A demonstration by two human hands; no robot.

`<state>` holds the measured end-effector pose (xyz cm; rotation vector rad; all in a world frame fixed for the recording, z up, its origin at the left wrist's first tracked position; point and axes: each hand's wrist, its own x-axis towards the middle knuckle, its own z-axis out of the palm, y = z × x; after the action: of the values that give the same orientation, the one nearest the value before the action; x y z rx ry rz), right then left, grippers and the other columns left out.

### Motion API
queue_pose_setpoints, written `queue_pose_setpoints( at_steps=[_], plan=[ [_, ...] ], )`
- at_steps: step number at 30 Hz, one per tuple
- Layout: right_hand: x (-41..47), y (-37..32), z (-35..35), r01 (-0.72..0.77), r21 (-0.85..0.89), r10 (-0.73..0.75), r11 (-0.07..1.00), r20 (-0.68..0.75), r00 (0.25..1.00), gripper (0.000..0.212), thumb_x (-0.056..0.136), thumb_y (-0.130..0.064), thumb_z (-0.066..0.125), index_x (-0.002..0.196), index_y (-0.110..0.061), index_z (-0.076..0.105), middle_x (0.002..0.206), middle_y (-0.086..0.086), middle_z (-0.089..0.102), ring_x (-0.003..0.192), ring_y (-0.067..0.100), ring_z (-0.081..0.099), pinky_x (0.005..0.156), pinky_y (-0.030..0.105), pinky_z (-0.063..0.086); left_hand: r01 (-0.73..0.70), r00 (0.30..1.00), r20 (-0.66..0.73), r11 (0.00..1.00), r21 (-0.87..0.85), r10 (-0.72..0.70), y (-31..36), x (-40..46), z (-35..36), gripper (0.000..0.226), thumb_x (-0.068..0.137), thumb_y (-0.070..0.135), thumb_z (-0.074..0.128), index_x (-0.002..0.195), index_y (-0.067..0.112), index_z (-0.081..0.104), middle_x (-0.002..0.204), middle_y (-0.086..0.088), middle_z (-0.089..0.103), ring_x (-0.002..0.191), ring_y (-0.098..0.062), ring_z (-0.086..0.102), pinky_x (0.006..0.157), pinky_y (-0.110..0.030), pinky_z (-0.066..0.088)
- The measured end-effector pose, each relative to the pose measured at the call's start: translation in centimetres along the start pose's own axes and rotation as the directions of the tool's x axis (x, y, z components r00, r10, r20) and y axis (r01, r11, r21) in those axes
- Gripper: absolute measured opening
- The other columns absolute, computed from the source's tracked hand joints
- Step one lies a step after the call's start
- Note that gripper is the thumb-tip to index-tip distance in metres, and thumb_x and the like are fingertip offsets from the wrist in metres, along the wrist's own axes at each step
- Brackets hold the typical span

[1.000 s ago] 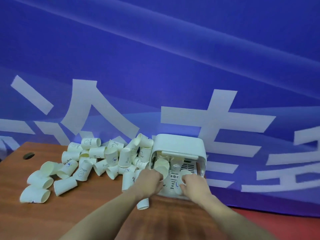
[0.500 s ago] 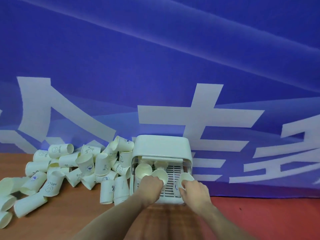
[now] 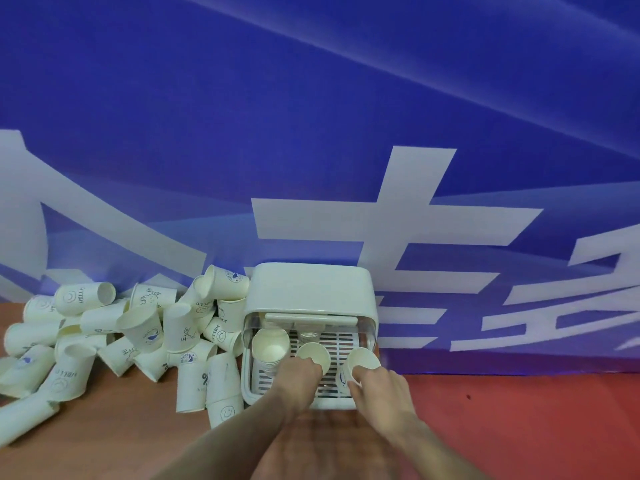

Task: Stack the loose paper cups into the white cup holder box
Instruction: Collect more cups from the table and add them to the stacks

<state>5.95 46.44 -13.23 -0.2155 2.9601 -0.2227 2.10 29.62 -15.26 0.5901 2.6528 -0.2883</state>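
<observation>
Now our left hand (image 3: 298,377) grips one cream paper cup (image 3: 314,355) and our right hand (image 3: 379,384) another (image 3: 362,362), both over the white plastic cup holder box (image 3: 308,289) on the wooden counter (image 3: 104,427); since earlier, both cups have tilted further in.

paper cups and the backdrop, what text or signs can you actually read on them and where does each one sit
"HELLO" with a smiley face, printed sideways on the cup at the back left of the pile.
"HELLO" on the cup leaning beside the white cup holder box.
"HELLO", upside down, on the cup at the front left.
Small blue drawings on other cups: no words legible.
Big white characters on the blue backdrop: cropped, not readable.
The box: no text seen.
</observation>
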Motion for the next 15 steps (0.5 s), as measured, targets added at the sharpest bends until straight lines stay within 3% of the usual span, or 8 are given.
queue_pose_setpoints(
  at_steps=[10,13,15],
  plan=[
    [-0.2,-2.8,-1.7,0.077,-0.023,-0.079,0.997,-0.12,0.99,0.024,0.097,-0.038,0.046,0.095,-0.021,0.064,0.086,0.009,0.071,0.082,0.036,0.065,0.062,0.035,0.035,-0.027,0.988,-0.153,0.998,-0.062,0.017,-1.9,-2.2,0.3,0.029,0.099,0.03,0.045,0.103,0.009,0.065,0.103,-0.014,0.068,0.096,-0.034,0.064,0.075,-0.036,0.045],
    [-0.3,-3.7,-2.0,0.12,-0.069,-0.129,0.99,-0.147,0.981,0.018,0.092,-0.035,0.056,0.082,-0.022,0.063,0.068,0.006,0.068,0.064,0.034,0.065,0.053,0.032,0.032,-0.047,0.971,-0.238,0.996,-0.08,0.027,-2.9,-3.3,0.5,0.031,0.097,0.034,0.042,0.104,0.011,0.062,0.101,-0.014,0.068,0.094,-0.035,0.063,0.074,-0.036,0.042],
    [-0.3,-4.4,-2.2,0.149,-0.157,-0.165,0.976,-0.097,0.982,0.02,0.077,-0.034,0.073,0.066,-0.023,0.061,0.049,0.002,0.059,0.044,0.028,0.058,0.044,0.026,0.026,-0.06,0.961,-0.276,0.993,-0.098,0.031,-3.7,-3.9,0.8,0.031,0.097,0.035,0.04,0.104,0.012,0.06,0.1,-0.014,0.068,0.093,-0.037,0.063,0.075,-0.037,0.043]
  ],
)
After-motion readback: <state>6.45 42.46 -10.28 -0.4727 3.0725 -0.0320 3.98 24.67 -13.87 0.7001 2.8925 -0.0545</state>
